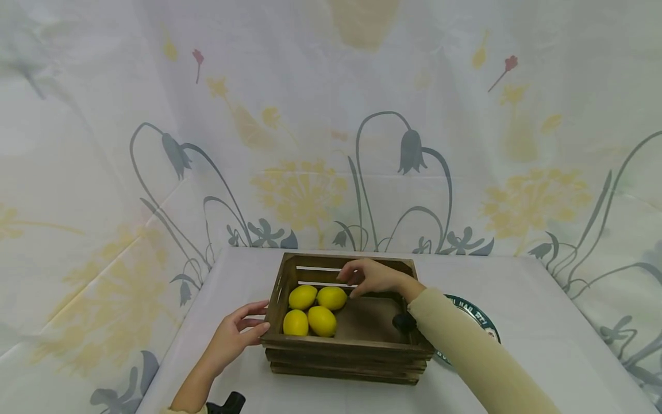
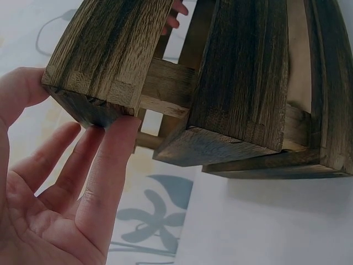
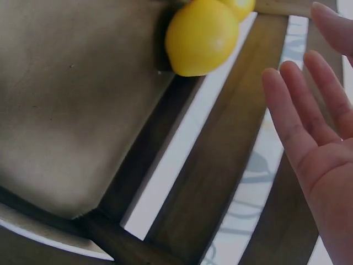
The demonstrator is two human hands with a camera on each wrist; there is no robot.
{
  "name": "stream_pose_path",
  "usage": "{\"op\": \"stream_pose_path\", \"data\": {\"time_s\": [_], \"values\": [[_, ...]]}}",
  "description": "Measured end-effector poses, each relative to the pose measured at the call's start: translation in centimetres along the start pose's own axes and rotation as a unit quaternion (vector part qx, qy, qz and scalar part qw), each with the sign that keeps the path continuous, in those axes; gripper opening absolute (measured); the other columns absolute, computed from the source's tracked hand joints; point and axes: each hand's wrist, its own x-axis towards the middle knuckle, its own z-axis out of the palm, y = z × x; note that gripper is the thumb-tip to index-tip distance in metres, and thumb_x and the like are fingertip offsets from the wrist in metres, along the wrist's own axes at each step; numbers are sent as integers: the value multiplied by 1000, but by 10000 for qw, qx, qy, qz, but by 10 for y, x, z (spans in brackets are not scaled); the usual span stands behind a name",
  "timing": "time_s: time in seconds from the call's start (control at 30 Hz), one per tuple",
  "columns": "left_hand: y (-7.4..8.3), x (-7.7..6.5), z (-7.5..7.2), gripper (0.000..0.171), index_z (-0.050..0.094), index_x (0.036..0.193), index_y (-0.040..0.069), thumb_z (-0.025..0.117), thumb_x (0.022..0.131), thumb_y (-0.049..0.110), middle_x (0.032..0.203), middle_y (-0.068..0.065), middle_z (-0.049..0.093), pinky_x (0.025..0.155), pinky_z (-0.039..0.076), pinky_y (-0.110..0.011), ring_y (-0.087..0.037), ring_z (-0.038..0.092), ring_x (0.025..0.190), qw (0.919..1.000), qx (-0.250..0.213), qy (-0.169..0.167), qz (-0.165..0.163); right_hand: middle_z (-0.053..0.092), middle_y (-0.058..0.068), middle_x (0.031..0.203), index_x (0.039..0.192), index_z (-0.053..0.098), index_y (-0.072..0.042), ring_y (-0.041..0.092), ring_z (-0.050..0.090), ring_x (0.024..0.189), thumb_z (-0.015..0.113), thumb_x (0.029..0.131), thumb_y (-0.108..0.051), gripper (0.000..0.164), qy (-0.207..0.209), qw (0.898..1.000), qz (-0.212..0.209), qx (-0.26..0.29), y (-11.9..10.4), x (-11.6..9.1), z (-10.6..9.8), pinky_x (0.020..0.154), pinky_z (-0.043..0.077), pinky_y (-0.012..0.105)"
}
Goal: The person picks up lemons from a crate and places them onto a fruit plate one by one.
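Observation:
A dark slatted wooden crate (image 1: 341,356) stands on the white table. Several yellow lemons (image 1: 322,321) lie together in its left half. My left hand (image 1: 235,332) is at the crate's left side; in the left wrist view, its thumb and fingers (image 2: 107,171) hold the end of the top slat. Above the crate, near the back rim, is my right hand (image 1: 376,276), with loosely bent fingers and nothing in them. Its fingertips are near the back right lemon (image 3: 203,37), apart from it in the right wrist view.
A round plate (image 1: 473,310) with a dark green lettered rim lies to the right of the crate, partly hidden by the crate and my right sleeve (image 1: 476,356). A flower-printed cloth (image 1: 310,115) hangs behind and beside the white table (image 1: 527,322).

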Motion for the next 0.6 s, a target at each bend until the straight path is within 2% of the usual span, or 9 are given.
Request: {"op": "stream_pose_path", "data": {"time_s": [0.2,0.43,0.6], "values": [[-3,1,-1,49,49,131,0,66,87,15,124,-22,52,70,55,-32,-25,60,98,10000,60,29,-29,53,27,117,115,53,9,42,54,105,66,78,11,40,-316,9993,-136,-153,6,14,9,90,46,44],[-1,1,0,50,48,131,-1,66,87,14,125,-23,51,71,55,-33,-30,58,100,10000,-5,14,-12,56,22,113,113,54,7,33,56,103,67,76,11,39,-717,9949,-315,-644,13,28,22,89,47,34],[-1,1,-1,50,48,132,-1,66,87,14,125,-22,51,70,55,-33,-28,59,100,10000,27,33,-59,56,19,114,114,55,7,32,55,105,69,75,11,42,-987,9911,-191,-872,16,36,34,89,47,32]]}}
